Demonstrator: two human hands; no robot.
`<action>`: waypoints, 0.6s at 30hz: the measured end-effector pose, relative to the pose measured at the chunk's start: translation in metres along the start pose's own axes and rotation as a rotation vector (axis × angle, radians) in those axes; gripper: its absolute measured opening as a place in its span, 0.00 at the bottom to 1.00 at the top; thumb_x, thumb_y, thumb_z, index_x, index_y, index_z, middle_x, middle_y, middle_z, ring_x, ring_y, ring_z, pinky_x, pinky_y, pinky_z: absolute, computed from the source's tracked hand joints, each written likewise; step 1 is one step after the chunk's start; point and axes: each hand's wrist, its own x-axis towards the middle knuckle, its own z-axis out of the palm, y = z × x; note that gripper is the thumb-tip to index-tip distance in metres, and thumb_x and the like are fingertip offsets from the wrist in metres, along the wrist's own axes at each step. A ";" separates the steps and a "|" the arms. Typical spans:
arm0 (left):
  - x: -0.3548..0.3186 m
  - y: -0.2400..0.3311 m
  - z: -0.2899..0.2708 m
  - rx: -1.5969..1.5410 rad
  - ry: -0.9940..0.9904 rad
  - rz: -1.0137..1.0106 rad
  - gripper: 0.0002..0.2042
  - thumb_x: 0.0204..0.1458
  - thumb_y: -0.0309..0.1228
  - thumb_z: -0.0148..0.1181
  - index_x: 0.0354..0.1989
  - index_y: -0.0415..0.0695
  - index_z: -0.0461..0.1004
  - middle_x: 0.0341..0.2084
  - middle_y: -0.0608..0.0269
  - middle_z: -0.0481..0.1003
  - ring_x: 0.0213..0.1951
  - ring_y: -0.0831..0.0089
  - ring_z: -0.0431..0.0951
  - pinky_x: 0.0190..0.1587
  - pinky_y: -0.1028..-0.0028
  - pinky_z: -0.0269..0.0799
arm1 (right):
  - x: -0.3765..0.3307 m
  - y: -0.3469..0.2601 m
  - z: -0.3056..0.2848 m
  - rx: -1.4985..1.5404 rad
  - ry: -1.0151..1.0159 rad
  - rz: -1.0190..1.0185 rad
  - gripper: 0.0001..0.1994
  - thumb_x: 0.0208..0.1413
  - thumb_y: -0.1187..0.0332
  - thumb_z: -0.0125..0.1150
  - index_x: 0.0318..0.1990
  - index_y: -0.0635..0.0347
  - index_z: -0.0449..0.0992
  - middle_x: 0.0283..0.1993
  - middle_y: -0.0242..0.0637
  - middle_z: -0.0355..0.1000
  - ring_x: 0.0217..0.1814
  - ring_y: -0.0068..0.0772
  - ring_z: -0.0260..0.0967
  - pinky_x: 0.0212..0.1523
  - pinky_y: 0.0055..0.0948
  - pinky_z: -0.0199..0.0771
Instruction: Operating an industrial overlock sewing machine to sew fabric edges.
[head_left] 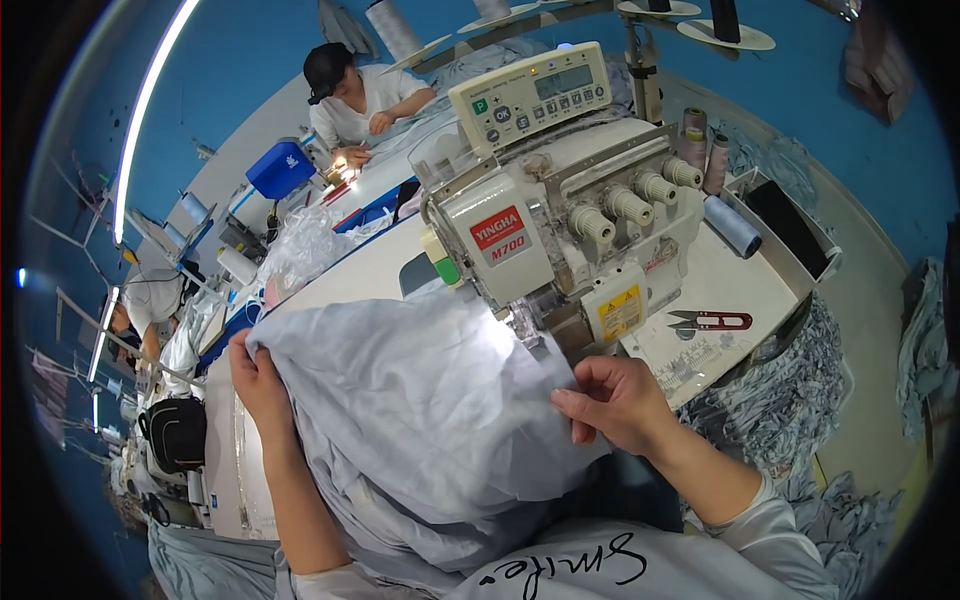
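A large piece of light grey fabric [410, 400] spreads over the table edge and down toward my lap. Its upper right part lies under the lit needle area of a white overlock sewing machine [590, 230]. My left hand [262, 385] is closed on the fabric's left edge, with the fingers partly behind the cloth. Just right of the presser foot [524, 325], my right hand [620, 405] pinches the fabric's right edge between thumb and fingers. The needle itself is too small to make out.
Red-handled thread snips [712, 321] lie on the table right of the machine, near a blue-grey thread cone [733, 227] and a tray [830, 250]. Patterned fabric [780, 390] is heaped below at right. Across the table a co-worker [360, 100] sits at another machine.
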 end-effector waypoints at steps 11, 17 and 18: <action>0.087 0.012 0.017 0.066 0.059 0.148 0.04 0.56 0.25 0.47 0.37 0.40 0.68 0.30 0.68 0.71 0.34 0.80 0.69 0.41 0.80 0.64 | 0.002 -0.005 -0.001 0.001 0.007 0.016 0.08 0.52 0.70 0.62 0.27 0.64 0.71 0.18 0.31 0.70 0.17 0.18 0.68 0.18 0.17 0.68; 0.143 0.018 0.007 0.261 0.159 0.217 0.09 0.56 0.31 0.49 0.40 0.39 0.71 0.31 0.61 0.75 0.33 0.75 0.72 0.40 0.76 0.66 | 0.001 -0.004 0.002 0.027 -0.002 0.023 0.08 0.52 0.71 0.62 0.27 0.65 0.70 0.18 0.32 0.70 0.17 0.19 0.69 0.18 0.17 0.67; 0.155 0.018 0.008 0.261 0.157 0.263 0.11 0.56 0.33 0.50 0.41 0.39 0.71 0.30 0.60 0.75 0.32 0.73 0.72 0.39 0.75 0.66 | 0.001 -0.004 0.001 0.045 -0.006 0.018 0.08 0.52 0.71 0.62 0.27 0.65 0.70 0.18 0.32 0.71 0.17 0.19 0.69 0.17 0.17 0.67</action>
